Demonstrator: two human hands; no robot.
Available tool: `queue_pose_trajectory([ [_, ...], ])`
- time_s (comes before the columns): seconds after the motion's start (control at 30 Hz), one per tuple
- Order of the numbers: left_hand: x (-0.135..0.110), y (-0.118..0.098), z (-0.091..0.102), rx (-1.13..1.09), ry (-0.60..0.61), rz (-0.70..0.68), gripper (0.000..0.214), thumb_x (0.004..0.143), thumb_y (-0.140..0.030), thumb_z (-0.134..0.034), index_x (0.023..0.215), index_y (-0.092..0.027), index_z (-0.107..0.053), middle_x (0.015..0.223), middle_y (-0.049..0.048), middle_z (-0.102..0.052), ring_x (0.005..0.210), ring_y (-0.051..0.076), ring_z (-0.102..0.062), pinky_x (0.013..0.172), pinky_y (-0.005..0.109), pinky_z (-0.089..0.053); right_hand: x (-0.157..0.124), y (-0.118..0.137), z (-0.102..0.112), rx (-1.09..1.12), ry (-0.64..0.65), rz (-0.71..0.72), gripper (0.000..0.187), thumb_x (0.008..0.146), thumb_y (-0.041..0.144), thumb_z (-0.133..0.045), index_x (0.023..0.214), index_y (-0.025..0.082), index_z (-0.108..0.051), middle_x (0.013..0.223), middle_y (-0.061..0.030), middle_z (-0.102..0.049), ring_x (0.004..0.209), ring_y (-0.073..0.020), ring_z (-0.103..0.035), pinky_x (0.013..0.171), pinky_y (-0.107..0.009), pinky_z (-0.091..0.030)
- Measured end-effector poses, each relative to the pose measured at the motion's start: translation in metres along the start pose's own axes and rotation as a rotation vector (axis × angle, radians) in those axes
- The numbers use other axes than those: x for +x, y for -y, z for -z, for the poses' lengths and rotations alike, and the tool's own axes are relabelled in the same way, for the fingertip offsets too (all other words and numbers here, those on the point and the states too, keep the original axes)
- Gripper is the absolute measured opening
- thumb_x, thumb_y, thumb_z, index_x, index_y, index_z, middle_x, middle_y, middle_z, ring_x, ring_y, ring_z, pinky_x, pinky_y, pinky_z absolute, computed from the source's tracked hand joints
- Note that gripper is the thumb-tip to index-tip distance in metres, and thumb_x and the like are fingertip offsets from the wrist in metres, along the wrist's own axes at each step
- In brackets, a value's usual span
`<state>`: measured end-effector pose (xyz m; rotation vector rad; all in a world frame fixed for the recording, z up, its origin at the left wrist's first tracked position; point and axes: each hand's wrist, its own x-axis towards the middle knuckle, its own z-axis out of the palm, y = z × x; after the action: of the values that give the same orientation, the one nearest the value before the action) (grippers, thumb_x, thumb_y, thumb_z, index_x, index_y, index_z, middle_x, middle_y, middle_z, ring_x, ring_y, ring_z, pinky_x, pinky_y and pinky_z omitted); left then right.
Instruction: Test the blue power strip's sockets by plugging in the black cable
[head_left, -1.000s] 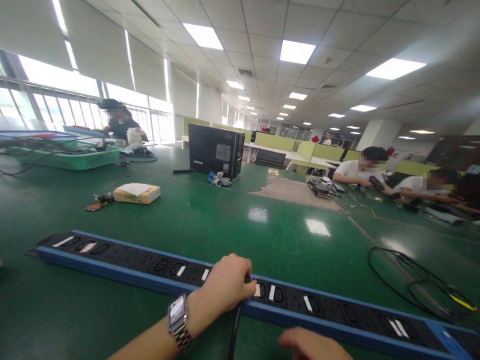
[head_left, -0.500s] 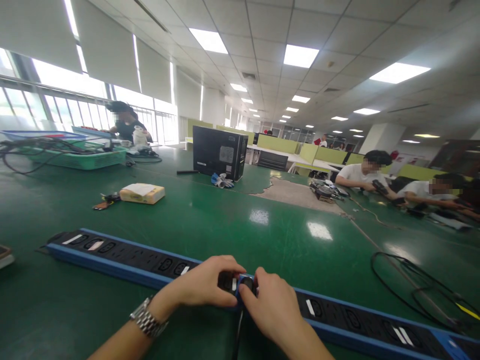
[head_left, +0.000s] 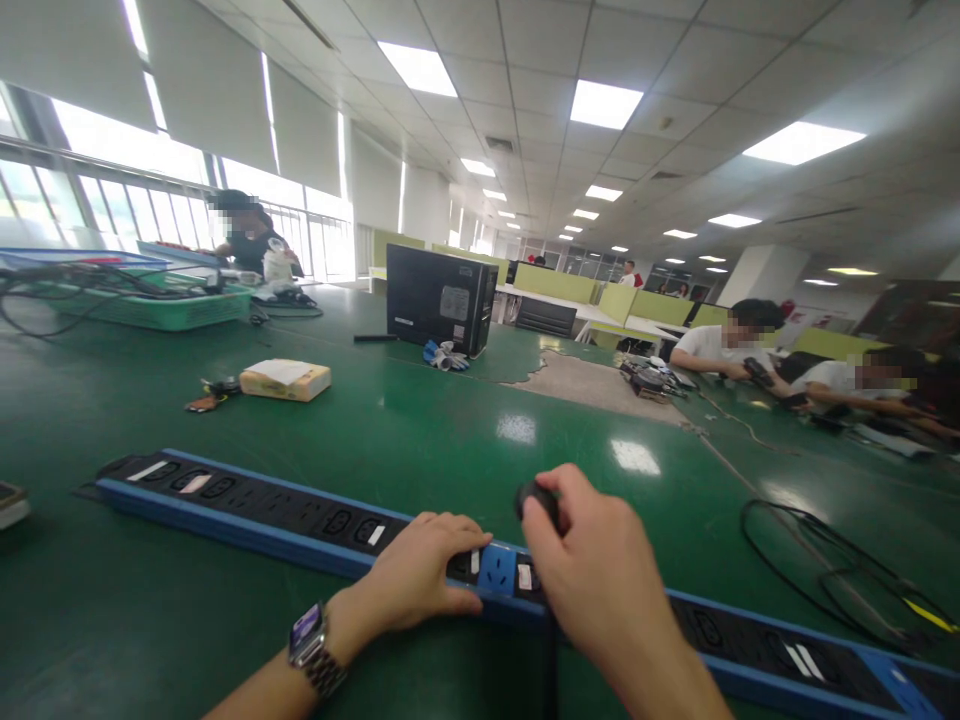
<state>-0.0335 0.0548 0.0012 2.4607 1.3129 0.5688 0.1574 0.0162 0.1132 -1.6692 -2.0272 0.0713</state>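
Head view: green table (head_left: 360,430) bears blue-and-black power strip (head_left: 315,525), long axis running far L to near R, approx. crosswise. R hand (head_left: 607,560) is above strip's mid-length; L hand (head_left: 424,565) clasps strip across its width, thumb at near edge, fingers at far edge. Cable (head_left: 551,650), blurred, drops below R hand. Black plug (head_left: 538,505) is pinched betw. R thumb & fingers, apparently clear of strip, prongs hidden. Blue socket (head_left: 497,570) lies L of plug & lower; L fingertips just beside it, i.e. L hand nearer.
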Motion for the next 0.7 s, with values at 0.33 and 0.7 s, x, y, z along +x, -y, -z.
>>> queue_pose_trajectory([
  [0.33, -0.006, -0.004, -0.005, 0.116, -0.049, -0.022, 0.06, 0.071, -0.046, -0.07, 0.126, -0.027, -0.056, 0.127, 0.0035, -0.061, 0.116, 0.024, -0.054, 0.102, 0.039, -0.037, -0.03, -0.171, 0.03, 0.138, 0.318, -0.172, 0.04, 0.086, 0.052, -0.044, 0.103, 0.021, -0.062, 0.066, 0.0003, -0.063, 0.061, -0.0175, -0.054, 0.057, -0.027, -0.037],
  [0.7, -0.007, -0.006, -0.01, 0.178, -0.068, -0.035, 0.06, 0.074, -0.048, -0.066, 0.128, -0.026, -0.054, 0.128, 0.0045, -0.059, 0.117, 0.025, -0.053, 0.104, 0.041, -0.035, -0.025, -0.131, -0.029, 0.072, 0.277, -0.208, 0.024, 0.086, 0.035, -0.042, 0.087, 0.02, -0.062, 0.06, 0.0012, -0.059, 0.06, -0.0172, -0.055, 0.057, -0.027, -0.034],
])
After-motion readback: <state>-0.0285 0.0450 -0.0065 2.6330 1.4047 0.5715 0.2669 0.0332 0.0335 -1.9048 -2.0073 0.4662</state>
